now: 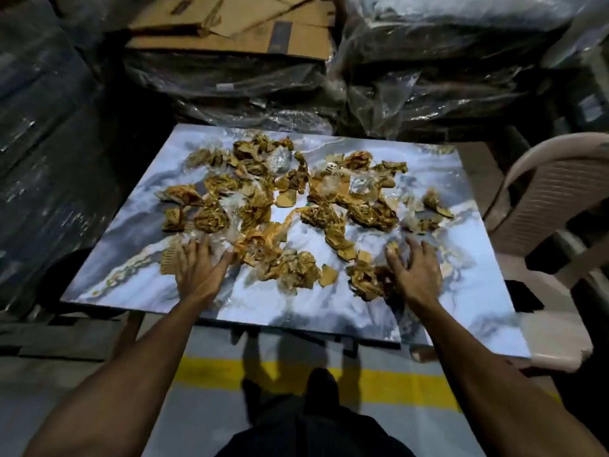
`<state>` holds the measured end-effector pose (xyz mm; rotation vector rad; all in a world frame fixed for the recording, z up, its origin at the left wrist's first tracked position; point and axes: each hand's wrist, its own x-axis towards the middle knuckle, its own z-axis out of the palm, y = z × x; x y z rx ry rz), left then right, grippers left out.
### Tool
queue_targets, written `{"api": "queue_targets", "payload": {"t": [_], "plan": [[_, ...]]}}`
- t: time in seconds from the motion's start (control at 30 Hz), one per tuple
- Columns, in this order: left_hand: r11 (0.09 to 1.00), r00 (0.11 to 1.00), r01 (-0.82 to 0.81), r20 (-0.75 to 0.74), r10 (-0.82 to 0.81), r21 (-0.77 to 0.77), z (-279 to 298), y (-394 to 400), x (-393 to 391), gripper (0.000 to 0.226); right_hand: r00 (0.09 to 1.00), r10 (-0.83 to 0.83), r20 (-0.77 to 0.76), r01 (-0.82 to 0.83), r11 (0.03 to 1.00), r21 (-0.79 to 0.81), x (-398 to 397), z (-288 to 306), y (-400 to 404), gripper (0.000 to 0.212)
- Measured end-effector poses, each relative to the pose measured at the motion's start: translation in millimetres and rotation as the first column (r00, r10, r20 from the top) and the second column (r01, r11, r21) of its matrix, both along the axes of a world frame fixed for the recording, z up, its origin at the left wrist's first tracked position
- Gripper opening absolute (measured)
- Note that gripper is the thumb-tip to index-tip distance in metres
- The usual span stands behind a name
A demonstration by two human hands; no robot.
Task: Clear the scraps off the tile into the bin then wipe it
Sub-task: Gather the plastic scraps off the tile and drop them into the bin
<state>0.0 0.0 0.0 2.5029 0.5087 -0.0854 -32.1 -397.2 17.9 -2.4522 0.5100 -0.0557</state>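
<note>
A large blue-grey marbled tile [290,311] lies flat in front of me. Crumpled brown paper and clear plastic scraps [283,199] are scattered over most of its middle and far half. My left hand [197,268] lies flat on the tile with fingers spread, its fingertips touching scraps at the near left of the pile. My right hand [417,272] reaches over the near right part with fingers spread and slightly bent, touching a crumpled brown clump [369,278]. Neither hand holds anything. No bin or cloth shows in view.
A beige plastic chair [557,206] stands close to the tile's right edge. Plastic-wrapped bundles [428,77] and flattened cardboard [237,24] are stacked behind the tile. A yellow floor stripe [214,374] runs below the near edge, by my feet [321,387].
</note>
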Motion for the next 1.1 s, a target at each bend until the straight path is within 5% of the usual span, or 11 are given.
{"api": "queue_targets", "payload": {"t": [0.5,0.7,0.93,1.1], "plan": [[0.997,0.999,-0.034,0.034,0.037,-0.074,-16.8,-68.1,24.9,0.077,0.989,0.123,-0.08,-0.136,0.976,-0.173,37.9,-43.4,81.5,0.075],[0.997,0.999,0.035,0.0,-0.035,0.062,-13.7,-63.8,26.5,0.077,0.984,0.168,-0.067,-0.177,0.968,-0.177,61.1,-44.5,109.0,0.062],[0.922,0.962,0.236,0.06,-0.266,0.306,6.0,-20.8,35.7,0.082,0.999,0.049,0.008,-0.048,0.998,-0.048,61.2,-43.3,121.6,0.038],[0.881,0.908,0.333,0.137,-0.395,0.335,9.2,33.0,46.0,0.071,0.973,-0.142,0.18,0.14,0.99,0.023,50.5,-32.4,131.5,0.033]]}}
